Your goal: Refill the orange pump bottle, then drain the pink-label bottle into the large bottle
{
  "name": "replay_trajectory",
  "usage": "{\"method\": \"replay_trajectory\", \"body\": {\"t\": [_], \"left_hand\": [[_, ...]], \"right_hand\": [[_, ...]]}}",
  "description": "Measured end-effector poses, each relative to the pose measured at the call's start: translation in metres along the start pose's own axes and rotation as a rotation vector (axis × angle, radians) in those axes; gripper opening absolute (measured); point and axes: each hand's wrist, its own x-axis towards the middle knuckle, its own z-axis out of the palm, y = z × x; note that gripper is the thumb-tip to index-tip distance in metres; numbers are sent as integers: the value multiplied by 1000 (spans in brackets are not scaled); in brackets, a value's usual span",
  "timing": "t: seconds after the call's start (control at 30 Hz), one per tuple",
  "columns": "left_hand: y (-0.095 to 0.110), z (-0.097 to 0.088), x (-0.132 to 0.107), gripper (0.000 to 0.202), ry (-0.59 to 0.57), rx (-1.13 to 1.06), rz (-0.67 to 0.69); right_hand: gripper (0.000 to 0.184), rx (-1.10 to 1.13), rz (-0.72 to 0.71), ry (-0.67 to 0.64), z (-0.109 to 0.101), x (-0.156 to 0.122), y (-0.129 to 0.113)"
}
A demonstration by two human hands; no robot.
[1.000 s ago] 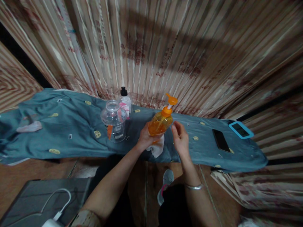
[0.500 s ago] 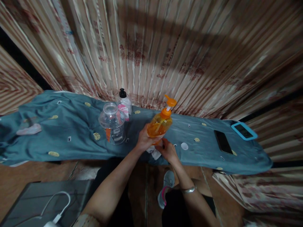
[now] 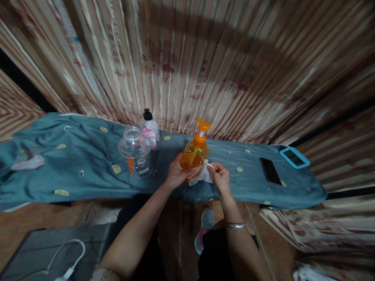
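My left hand (image 3: 176, 172) is wrapped round the lower left side of an orange pump bottle (image 3: 194, 153), which tilts a little to the right and holds amber liquid. My right hand (image 3: 220, 175) pinches a white tissue (image 3: 204, 175) at the bottle's lower right side. The tissue hangs below the bottle and partly covers its base. Left of my hands stands a clear plastic jar (image 3: 135, 154) without a lid. Just behind the jar is a clear bottle (image 3: 150, 130) with a black cap and a pink label.
A teal patterned cloth (image 3: 96, 179) covers the narrow table. To the right lie a black phone (image 3: 270, 171) and a blue-framed digital timer (image 3: 294, 157). A pale crumpled piece (image 3: 28, 162) lies far left. Striped curtains (image 3: 187, 70) hang behind; a grey box (image 3: 55, 249) with a white cable stands lower left.
My right hand has moved right and up from under the bottle, drawing the tissue out to its side. The bottle has become more upright. The view has shifted slightly.
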Motion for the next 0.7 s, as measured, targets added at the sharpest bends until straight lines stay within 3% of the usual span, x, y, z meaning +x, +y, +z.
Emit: {"method": "replay_trajectory", "body": {"t": [0.13,0.27,0.37,0.5,0.6,0.7], "left_hand": [[-2,4,1,65,-14,-42,6],[-5,7,-1,67,-64,-135,15],[-4,8,-2,68,-67,-162,9],[1,6,-3,72,-48,-194,-8],[5,4,-3,71,-33,-154,10],[5,5,-2,67,-27,-110,23]], "right_hand": [[39,191,-45,24,2,4,-16],[38,364,-195,34,-5,-3,-47],[37,440,-342,16,-5,-18,-76],[47,424,-548,-8,14,-48,-108],[59,336,-637,11,32,-66,-113],[77,289,-629,43,42,-68,-103]]}}
